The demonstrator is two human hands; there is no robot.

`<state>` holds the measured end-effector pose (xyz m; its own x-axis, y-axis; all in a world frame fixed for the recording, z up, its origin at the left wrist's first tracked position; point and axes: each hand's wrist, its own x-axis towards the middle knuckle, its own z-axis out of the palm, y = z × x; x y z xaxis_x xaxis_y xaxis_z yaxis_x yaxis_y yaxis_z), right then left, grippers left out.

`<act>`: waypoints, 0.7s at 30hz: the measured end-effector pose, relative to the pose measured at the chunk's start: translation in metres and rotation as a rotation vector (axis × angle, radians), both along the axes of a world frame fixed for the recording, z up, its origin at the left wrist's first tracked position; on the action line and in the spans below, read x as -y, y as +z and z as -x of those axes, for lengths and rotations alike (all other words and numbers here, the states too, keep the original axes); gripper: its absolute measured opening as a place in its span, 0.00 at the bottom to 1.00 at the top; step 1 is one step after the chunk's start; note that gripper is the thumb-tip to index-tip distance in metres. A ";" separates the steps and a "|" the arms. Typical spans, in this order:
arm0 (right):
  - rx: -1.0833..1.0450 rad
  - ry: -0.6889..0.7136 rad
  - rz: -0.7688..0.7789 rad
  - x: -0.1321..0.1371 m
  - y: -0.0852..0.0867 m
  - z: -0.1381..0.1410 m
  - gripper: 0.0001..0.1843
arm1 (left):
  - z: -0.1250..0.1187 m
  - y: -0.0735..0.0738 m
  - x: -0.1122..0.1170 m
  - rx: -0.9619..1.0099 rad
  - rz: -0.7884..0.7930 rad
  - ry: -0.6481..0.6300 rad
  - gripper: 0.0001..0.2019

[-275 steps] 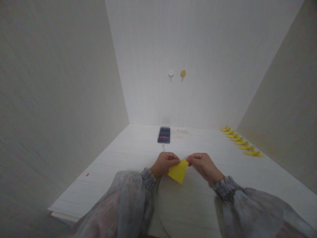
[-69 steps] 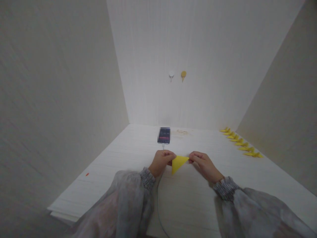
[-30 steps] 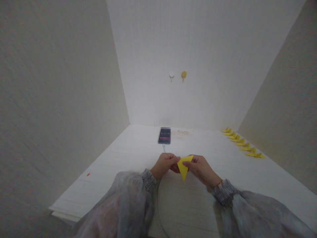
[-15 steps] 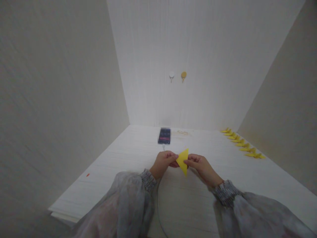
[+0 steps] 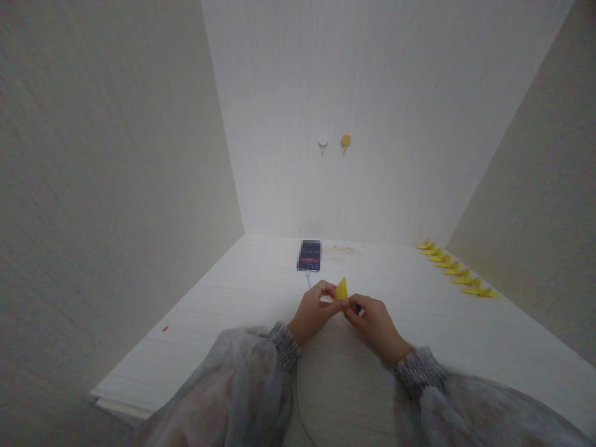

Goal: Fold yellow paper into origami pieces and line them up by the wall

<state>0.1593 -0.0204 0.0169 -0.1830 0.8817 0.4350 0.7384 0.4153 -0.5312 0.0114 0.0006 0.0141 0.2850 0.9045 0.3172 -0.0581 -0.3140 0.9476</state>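
Note:
A small folded yellow paper (image 5: 341, 290) sticks up as a little triangle between my two hands above the white table (image 5: 233, 292). My left hand (image 5: 315, 310) pinches its left side with fingers closed. My right hand (image 5: 370, 320) pinches it from the right, fingers also closed. Most of the paper is hidden by the fingers. Both wrists wear grey gathered sleeves.
A phone (image 5: 309, 256) lies beyond the hands with a white cable (image 5: 298, 397) running toward me. A row of several folded yellow papers (image 5: 454, 269) lines the right wall. Two hooks (image 5: 333, 143) hang on the back wall. A tiny red speck (image 5: 164, 328) lies at left.
Over the earlier frames the yellow sheet went from a wide flat piece to a triangle, was turned upright, and now shows only a small tip. Both hands have closed in together.

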 end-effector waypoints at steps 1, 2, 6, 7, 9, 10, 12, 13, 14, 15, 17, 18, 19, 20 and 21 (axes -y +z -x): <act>0.033 -0.006 -0.010 0.000 0.000 0.001 0.11 | -0.001 0.000 0.001 0.007 0.009 -0.023 0.12; 0.057 -0.008 -0.019 0.000 0.000 0.001 0.10 | -0.001 0.000 0.001 0.013 0.017 -0.040 0.12; 0.081 0.002 -0.027 0.000 0.000 0.002 0.10 | -0.002 -0.001 0.000 0.017 0.041 -0.035 0.12; 0.067 0.008 -0.022 0.000 0.001 0.002 0.10 | -0.002 -0.002 -0.001 0.015 0.046 -0.027 0.12; 0.010 0.025 -0.002 0.000 0.001 0.002 0.09 | -0.002 -0.004 -0.002 0.019 0.055 -0.015 0.12; -0.034 0.034 0.012 0.001 0.001 0.003 0.09 | -0.002 -0.005 -0.003 0.025 0.059 -0.011 0.12; -0.140 0.063 0.055 0.001 0.001 0.003 0.08 | -0.001 -0.008 -0.005 0.049 0.072 -0.008 0.12; -0.202 0.085 0.089 0.001 0.000 0.004 0.07 | -0.001 -0.009 -0.007 0.067 0.083 -0.008 0.12; -0.270 0.115 0.134 0.001 -0.001 0.004 0.08 | -0.001 -0.009 -0.008 0.086 0.096 -0.007 0.12; -0.346 0.148 0.187 0.001 -0.002 0.005 0.08 | -0.001 -0.009 -0.009 0.107 0.113 -0.007 0.12; -0.508 0.211 0.299 -0.001 -0.006 0.005 0.09 | 0.000 -0.008 -0.009 0.152 0.163 -0.010 0.12; -0.587 0.234 0.346 -0.003 -0.007 0.004 0.10 | 0.000 -0.007 -0.009 0.174 0.193 -0.014 0.12; -0.654 0.251 0.382 -0.004 -0.009 0.004 0.10 | 0.001 -0.005 -0.008 0.193 0.226 -0.022 0.12; -0.708 0.259 0.408 -0.005 -0.009 0.004 0.11 | 0.001 -0.003 -0.007 0.210 0.255 -0.025 0.12; -0.748 0.263 0.427 -0.005 -0.010 0.004 0.11 | 0.001 -0.002 -0.006 0.226 0.272 -0.036 0.12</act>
<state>0.1558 -0.0152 0.0072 -0.2023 0.9650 0.1666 0.0470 0.1795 -0.9826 0.0105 0.0069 0.0122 0.2683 0.9553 0.1244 -0.2827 -0.0454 0.9581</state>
